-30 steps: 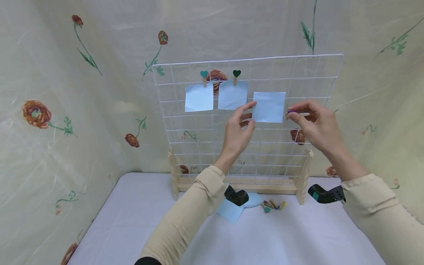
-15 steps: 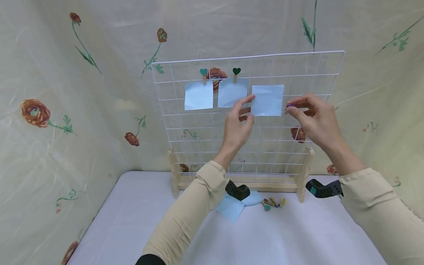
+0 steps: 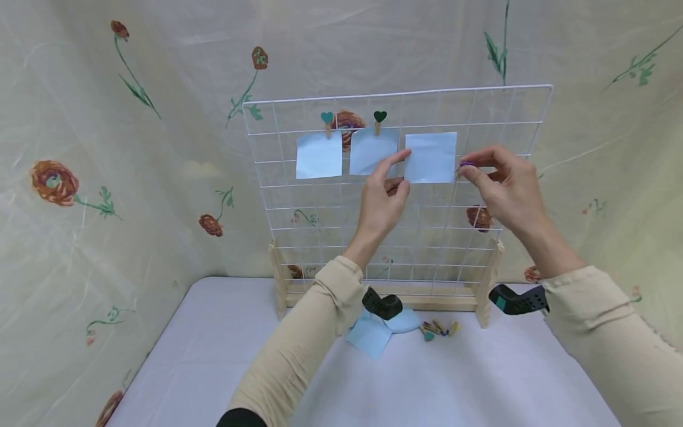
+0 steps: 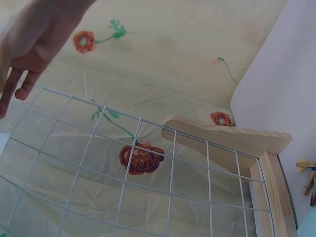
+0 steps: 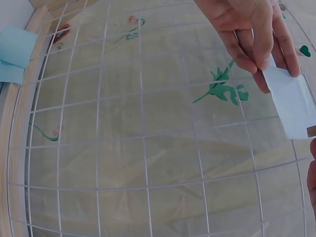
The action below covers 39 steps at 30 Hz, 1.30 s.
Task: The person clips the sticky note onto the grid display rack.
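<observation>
In the head view my left hand [image 3: 383,198] pinches the left edge of a light blue square sheet of paper [image 3: 431,159] in front of a white wire grid [image 3: 341,228]. The right wrist view shows that thumb and fingers on the sheet [image 5: 296,106]. My right hand [image 3: 509,190] pinches a small clothespin [image 3: 467,163] with a purple top, close to the sheet's right edge. The clothespin's wooden end [image 5: 311,131] shows beside the paper in the right wrist view. My right hand [image 4: 34,44] also appears at upper left in the left wrist view.
Two blue sheets hang left of the held one, under a teal heart clothespin [image 3: 327,121] and a dark green heart clothespin [image 3: 379,121]. A wooden stand [image 3: 384,301] bears the grid. Loose blue paper [image 3: 369,337] and several clothespins [image 3: 437,328] lie on the table [image 3: 213,338].
Both hands have risen with the sheet and the clothespin, and the sheet now sits higher, nearly level with the two hung sheets. Both hands keep their holds.
</observation>
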Each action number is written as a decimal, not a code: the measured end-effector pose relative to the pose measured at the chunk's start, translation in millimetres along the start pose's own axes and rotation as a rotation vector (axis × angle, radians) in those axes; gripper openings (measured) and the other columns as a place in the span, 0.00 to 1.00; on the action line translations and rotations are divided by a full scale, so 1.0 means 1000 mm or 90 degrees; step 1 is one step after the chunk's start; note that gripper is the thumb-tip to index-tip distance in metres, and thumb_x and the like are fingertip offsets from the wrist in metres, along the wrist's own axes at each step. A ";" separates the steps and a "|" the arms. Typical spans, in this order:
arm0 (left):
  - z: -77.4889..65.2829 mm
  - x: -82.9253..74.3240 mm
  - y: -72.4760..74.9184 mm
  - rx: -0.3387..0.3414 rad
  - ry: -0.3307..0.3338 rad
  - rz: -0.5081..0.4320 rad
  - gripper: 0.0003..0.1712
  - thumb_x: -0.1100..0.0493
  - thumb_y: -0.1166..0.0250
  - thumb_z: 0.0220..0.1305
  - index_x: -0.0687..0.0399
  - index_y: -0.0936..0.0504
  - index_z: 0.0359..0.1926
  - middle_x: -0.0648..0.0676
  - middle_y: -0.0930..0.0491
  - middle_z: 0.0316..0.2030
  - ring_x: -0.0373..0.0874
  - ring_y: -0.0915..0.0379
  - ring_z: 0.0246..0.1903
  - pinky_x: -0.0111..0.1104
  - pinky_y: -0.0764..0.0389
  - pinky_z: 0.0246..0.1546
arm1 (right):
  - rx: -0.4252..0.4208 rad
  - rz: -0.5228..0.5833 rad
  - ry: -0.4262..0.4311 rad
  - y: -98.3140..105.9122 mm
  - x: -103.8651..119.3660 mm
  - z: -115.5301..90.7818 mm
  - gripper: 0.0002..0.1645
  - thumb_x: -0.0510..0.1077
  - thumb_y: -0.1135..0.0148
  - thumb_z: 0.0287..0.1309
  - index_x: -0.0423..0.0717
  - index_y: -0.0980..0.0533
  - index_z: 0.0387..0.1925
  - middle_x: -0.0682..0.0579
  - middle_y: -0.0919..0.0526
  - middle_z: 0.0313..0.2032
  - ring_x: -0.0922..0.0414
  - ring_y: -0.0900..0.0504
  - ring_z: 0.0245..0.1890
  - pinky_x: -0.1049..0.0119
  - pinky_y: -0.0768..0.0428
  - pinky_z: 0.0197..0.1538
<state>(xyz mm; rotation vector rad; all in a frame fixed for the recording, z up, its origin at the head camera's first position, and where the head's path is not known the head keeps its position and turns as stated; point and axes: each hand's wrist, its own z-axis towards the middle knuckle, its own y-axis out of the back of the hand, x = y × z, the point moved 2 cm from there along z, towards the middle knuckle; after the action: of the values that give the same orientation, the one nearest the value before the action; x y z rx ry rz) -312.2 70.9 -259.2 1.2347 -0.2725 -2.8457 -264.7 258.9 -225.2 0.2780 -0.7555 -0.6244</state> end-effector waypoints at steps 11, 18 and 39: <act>0.006 -0.012 0.002 -0.008 0.009 0.005 0.27 0.72 0.47 0.64 0.53 0.31 0.63 0.53 0.30 0.61 0.44 0.21 0.31 0.22 0.21 0.36 | -0.012 -0.012 -0.008 -0.001 0.007 0.015 0.14 0.45 0.42 0.62 0.44 0.23 0.47 0.63 0.19 0.40 0.73 0.25 0.42 0.77 0.31 0.42; 0.005 -0.034 0.008 -0.005 0.020 0.012 0.26 0.74 0.48 0.64 0.60 0.32 0.63 0.58 0.31 0.62 0.50 0.19 0.43 0.24 0.20 0.41 | -0.024 -0.007 -0.010 -0.002 0.013 0.024 0.15 0.45 0.42 0.63 0.43 0.23 0.49 0.57 0.18 0.43 0.71 0.25 0.42 0.79 0.28 0.42; 0.012 -0.002 0.000 -0.014 -0.006 0.013 0.27 0.71 0.46 0.64 0.48 0.31 0.63 0.49 0.30 0.61 0.41 0.20 0.44 0.22 0.21 0.42 | -0.061 0.000 -0.036 0.000 0.017 0.045 0.15 0.47 0.41 0.61 0.43 0.22 0.46 0.59 0.18 0.40 0.69 0.25 0.42 0.79 0.28 0.42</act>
<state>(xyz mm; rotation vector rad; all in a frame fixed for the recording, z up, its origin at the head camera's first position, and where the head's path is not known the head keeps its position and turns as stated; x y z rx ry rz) -319.5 73.2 -249.2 1.2066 -0.2511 -2.8305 -287.1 247.8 -184.6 0.1724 -0.7774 -0.6683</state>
